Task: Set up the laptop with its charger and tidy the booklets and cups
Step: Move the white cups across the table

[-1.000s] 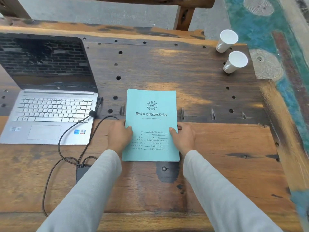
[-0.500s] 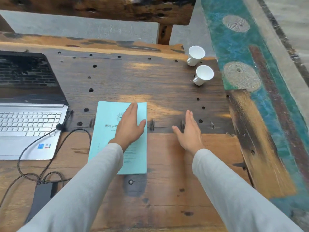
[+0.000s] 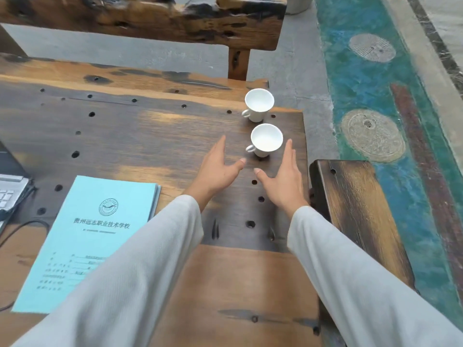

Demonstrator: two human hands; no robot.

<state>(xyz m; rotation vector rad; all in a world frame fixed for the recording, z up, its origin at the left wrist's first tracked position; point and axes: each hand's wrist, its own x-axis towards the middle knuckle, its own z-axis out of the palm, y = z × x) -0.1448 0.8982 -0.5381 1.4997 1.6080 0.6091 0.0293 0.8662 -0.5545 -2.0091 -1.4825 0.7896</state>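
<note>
Now I hold my left grip (image 3: 217,171) and right grip (image 3: 283,182) flat and empty either side of the near cup (image 3: 266,141), ready to gather it.

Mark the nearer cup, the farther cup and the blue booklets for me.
nearer cup (image 3: 266,141): head view, inside of its bowl.
farther cup (image 3: 259,103): head view, inside of its bowl.
blue booklets (image 3: 95,242): head view, top cover, below the printed title.

Long pale grey ribbed sleeves (image 3: 140,276), bare hands.
</note>
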